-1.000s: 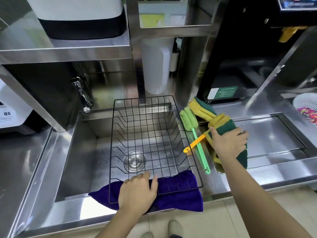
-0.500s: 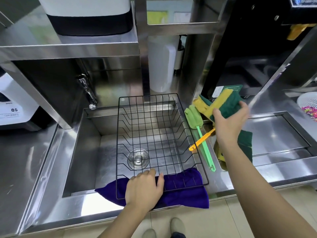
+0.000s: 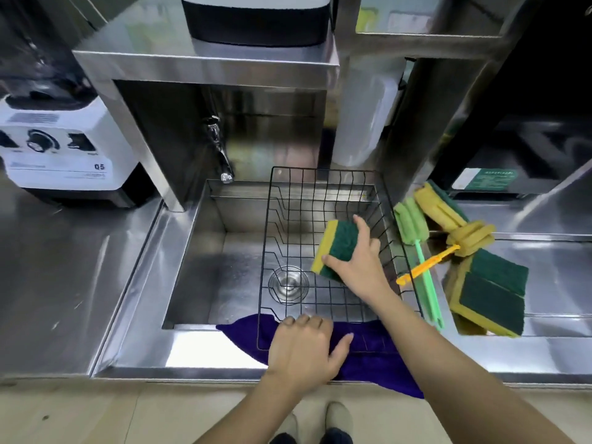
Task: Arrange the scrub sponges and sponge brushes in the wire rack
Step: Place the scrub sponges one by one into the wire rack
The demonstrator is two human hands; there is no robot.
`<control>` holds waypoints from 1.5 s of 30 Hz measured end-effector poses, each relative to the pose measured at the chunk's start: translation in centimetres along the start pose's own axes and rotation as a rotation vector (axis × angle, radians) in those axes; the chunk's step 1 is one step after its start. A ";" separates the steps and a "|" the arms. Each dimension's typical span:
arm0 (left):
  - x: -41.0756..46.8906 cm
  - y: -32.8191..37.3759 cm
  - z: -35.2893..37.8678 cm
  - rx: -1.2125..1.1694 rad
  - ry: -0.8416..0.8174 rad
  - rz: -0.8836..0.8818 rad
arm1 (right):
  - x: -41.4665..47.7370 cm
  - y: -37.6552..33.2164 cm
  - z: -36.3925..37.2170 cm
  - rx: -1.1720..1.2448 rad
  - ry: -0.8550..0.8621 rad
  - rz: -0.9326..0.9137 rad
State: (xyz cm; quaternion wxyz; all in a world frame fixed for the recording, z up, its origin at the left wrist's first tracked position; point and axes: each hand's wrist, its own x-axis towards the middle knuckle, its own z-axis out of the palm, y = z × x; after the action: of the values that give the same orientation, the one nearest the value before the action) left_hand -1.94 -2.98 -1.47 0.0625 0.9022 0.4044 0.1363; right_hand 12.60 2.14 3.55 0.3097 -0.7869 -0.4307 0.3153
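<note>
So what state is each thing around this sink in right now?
Black wire rack: in sink, empty.
Green-and-yellow scrub sponge: held over rack by right hand.
Left hand: resting on rack's front edge.
Purple cloth: draped under rack.
Green sponge brush: lying on counter.
Steel tap: no water visible.

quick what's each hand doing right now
Left hand: flat on the near rim of the wire rack, gripping nothing.
Right hand: closed on a scrub sponge over the rack.
</note>
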 end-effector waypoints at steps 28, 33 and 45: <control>-0.2 0.1 0.5 0.009 0.079 0.056 | 2.0 0.2 3.7 -0.236 -0.597 -0.081; 0.2 0.3 0.4 0.035 0.017 0.069 | 1.5 0.4 3.4 -0.404 -0.561 -0.121; 3.0 5.0 0.8 0.000 -0.208 0.165 | 1.4 1.5 -5.9 -0.169 -0.070 -0.170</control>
State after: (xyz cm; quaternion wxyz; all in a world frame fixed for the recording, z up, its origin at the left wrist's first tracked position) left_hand 3.77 -4.05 -0.54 0.0924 0.9416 0.3203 0.0466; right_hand 18.44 1.47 5.69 0.2527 -0.7594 -0.5314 0.2776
